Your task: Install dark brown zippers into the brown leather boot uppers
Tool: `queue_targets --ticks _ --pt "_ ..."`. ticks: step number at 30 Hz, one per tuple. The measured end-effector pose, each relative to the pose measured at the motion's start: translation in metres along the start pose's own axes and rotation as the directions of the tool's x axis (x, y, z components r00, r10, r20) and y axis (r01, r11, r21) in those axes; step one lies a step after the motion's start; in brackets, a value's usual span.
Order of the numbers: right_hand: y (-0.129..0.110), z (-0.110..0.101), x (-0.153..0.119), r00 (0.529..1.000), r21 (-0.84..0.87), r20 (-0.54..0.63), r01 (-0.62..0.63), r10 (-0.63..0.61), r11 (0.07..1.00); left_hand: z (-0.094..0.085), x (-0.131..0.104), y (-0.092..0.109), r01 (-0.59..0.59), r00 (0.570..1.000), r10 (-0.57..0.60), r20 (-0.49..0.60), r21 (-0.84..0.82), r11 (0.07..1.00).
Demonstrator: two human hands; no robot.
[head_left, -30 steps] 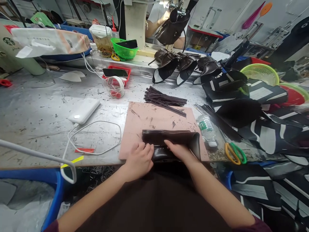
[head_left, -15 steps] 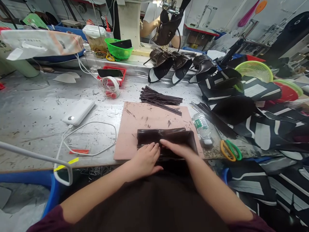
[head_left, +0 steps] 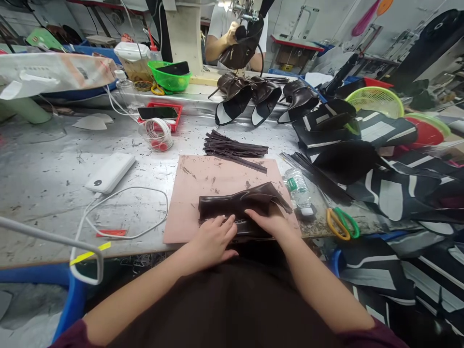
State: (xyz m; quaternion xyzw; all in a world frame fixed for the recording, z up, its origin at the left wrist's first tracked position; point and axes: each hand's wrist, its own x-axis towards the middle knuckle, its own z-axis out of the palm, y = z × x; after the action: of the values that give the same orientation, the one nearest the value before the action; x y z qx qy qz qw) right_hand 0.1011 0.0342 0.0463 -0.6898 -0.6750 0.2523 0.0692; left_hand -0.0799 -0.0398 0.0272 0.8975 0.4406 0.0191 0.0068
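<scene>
One leather piece (head_left: 224,205) on a pink board (head_left: 188,188)

The leather piece lies across the board's near half. The left hand (head_left: 213,239) is spread, fingertips resting on its near side. The right hand (head_left: 271,224) grips it, thumb on top, other fingers hidden. Strips (head_left: 232,146) overlap the board's far edge; a bottle (head_left: 299,188) and scissors (head_left: 337,223) lie right of it on the counter (head_left: 154,166).

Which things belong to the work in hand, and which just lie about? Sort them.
Likely in the job:
dark leather piece, touched by left hand and right hand
pink board
dark strips

Likely just lying about:
white power bank
red tray
green-labelled bottle
</scene>
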Motion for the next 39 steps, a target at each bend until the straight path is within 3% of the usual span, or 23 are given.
queue_targets --ticks 5,10,12,14,16,18,24,28,35,39 --pt "-0.007 0.005 0.002 0.999 -0.068 0.036 -0.014 0.017 0.998 -0.010 0.013 0.008 0.006 1.000 -0.007 0.009 0.080 0.997" --pt "-0.003 0.015 0.002 0.999 -0.059 0.034 0.008 -0.006 0.998 -0.001 0.029 0.019 -0.074 0.997 0.074 0.004 0.122 0.990" --pt "0.007 0.012 0.006 0.998 0.025 0.043 0.034 -0.035 0.999 0.006 0.033 0.022 -0.094 0.995 0.095 -0.004 0.123 0.988" --pt "0.018 0.002 0.012 0.986 0.206 0.089 0.120 -0.140 0.971 0.010 0.035 0.023 -0.088 0.996 0.089 0.003 0.122 0.989" --pt "0.029 -0.011 0.020 0.954 0.423 0.097 0.218 -0.283 0.879 0.011 0.035 0.023 -0.087 0.996 0.086 0.011 0.124 0.989" --pt "0.035 -0.019 0.027 0.933 0.515 0.050 0.281 -0.356 0.810 0.010 0.035 0.022 -0.093 0.996 0.092 0.021 0.130 0.987" --pt "0.032 -0.015 0.036 0.951 0.211 -0.027 0.306 -0.308 0.928 0.006 0.036 0.022 -0.096 0.994 0.089 0.069 0.108 0.990" --pt "0.033 -0.010 0.036 0.932 0.067 -0.118 0.352 -0.343 0.933 0.004 0.039 0.022 -0.083 0.995 0.077 0.062 0.105 0.991" --pt "0.037 -0.008 0.035 0.913 0.087 -0.167 0.389 -0.371 0.917 0.002 0.049 0.023 -0.100 0.992 0.093 0.083 0.090 0.991" --pt "0.036 -0.007 0.037 0.930 0.104 -0.141 0.356 -0.341 0.929 -0.001 0.060 0.025 -0.091 0.993 0.086 0.077 0.059 0.994"
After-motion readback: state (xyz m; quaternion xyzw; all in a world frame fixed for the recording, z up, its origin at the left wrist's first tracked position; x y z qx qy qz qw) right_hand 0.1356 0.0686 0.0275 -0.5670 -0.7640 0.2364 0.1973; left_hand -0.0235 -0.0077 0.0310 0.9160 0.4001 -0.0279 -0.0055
